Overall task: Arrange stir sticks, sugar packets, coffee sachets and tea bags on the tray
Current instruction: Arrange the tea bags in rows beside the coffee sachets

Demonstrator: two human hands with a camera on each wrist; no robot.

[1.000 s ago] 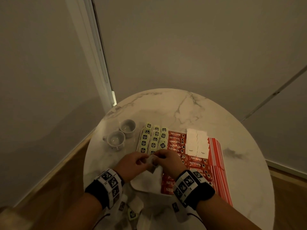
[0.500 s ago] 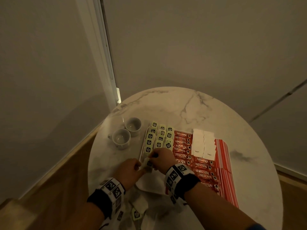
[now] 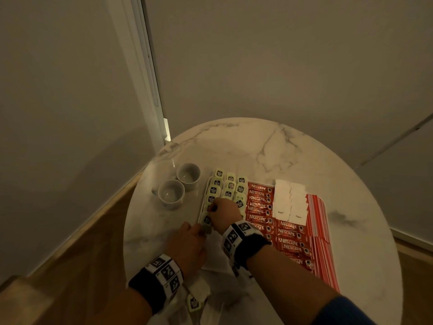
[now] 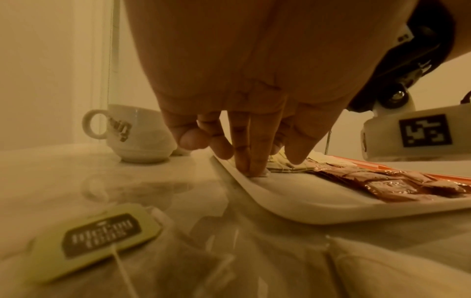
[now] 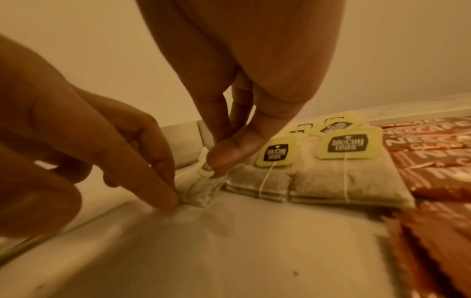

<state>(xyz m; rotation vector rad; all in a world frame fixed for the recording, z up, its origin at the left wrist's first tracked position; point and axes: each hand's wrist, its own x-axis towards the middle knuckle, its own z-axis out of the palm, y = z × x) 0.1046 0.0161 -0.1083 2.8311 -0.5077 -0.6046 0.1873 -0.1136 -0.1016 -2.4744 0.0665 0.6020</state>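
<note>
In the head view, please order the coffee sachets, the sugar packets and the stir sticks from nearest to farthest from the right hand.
1. Coffee sachets, just right of the right hand.
2. Sugar packets, further right.
3. Stir sticks, at the far right.

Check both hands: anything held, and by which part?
Right hand pinches a tea bag by its yellow tag; left hand holds nothing, fingertips pressing the bag's near edge.

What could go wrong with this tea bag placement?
1. The tea bag the right hand pinches sits against the tray rim; it may ride up crooked.
2. That hand is beside the neighbouring bag; withdrawing could drag that row askew.
3. Loose tea bags lie under the left forearm; a sweep might scatter them.
</note>
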